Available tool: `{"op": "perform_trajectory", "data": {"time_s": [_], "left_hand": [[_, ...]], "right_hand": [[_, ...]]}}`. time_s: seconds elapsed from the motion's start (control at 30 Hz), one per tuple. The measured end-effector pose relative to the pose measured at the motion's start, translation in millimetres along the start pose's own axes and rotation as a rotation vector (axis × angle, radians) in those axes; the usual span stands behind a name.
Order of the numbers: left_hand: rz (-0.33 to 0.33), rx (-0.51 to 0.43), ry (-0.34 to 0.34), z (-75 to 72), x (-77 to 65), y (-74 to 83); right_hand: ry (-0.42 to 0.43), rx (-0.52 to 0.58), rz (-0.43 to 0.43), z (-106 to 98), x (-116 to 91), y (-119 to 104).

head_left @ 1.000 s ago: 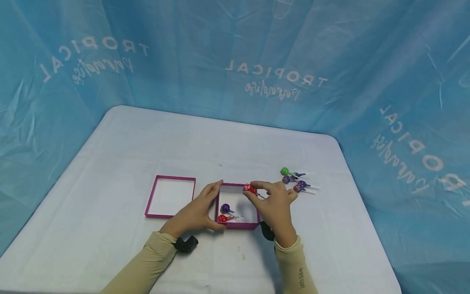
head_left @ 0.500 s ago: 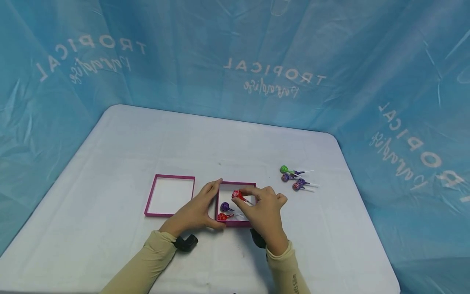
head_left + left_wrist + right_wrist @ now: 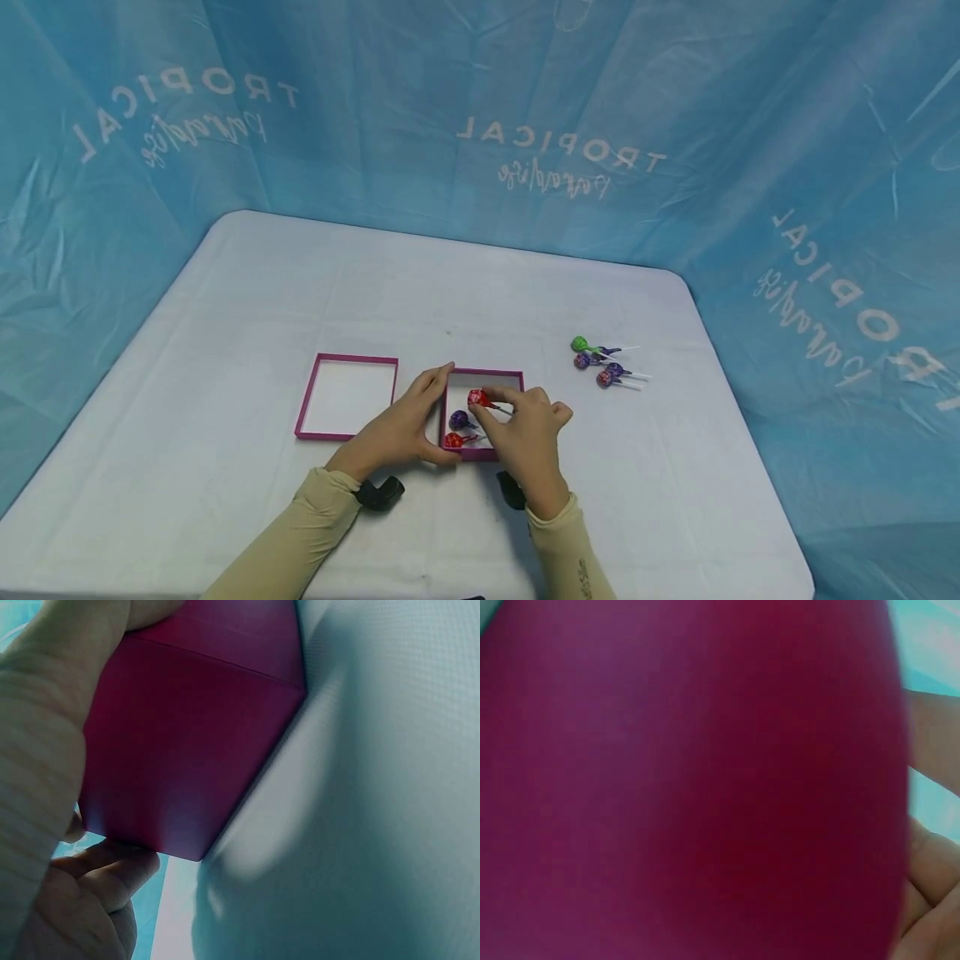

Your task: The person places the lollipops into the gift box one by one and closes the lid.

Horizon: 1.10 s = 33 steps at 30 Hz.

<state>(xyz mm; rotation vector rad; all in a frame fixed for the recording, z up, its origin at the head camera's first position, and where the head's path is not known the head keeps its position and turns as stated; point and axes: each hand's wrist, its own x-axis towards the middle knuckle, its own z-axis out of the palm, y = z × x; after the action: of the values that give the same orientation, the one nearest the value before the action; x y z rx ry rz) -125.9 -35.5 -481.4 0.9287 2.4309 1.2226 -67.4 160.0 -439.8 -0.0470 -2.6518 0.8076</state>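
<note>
Red lollipop, pinched in a narrow grip by right hand, has shifted left, farther inside the box outline; unreleased. Left hand holds box's left side.

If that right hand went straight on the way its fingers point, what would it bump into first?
Probably the pink box, likely its left side by the left hand, with the pinched red lollipop leading. Height is unclear: above the rim, the right hand might meet the left hand instead.
</note>
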Motion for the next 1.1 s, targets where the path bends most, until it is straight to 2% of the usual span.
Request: {"op": "perform_trajectory", "data": {"time_s": [0.2, 0.7, 1.1], "left_hand": [[0.002, 0.005, 0.001, -0.5, 1.4, 1.1], [0.014, 0.013, 0.005, 1.4, 1.0, 0.7], [0.022, 0.015, 0.008, 0.9, 0.0, 0.6]], "right_hand": [[0.006, -0.013, -0.015, 7.5, 3.8, 2.5], [-0.036, -0.125, -0.026, 20.5, 3.0, 4.2], [-0.074, -0.180, 0.005, 22.9, 2.1, 0.0]]}}
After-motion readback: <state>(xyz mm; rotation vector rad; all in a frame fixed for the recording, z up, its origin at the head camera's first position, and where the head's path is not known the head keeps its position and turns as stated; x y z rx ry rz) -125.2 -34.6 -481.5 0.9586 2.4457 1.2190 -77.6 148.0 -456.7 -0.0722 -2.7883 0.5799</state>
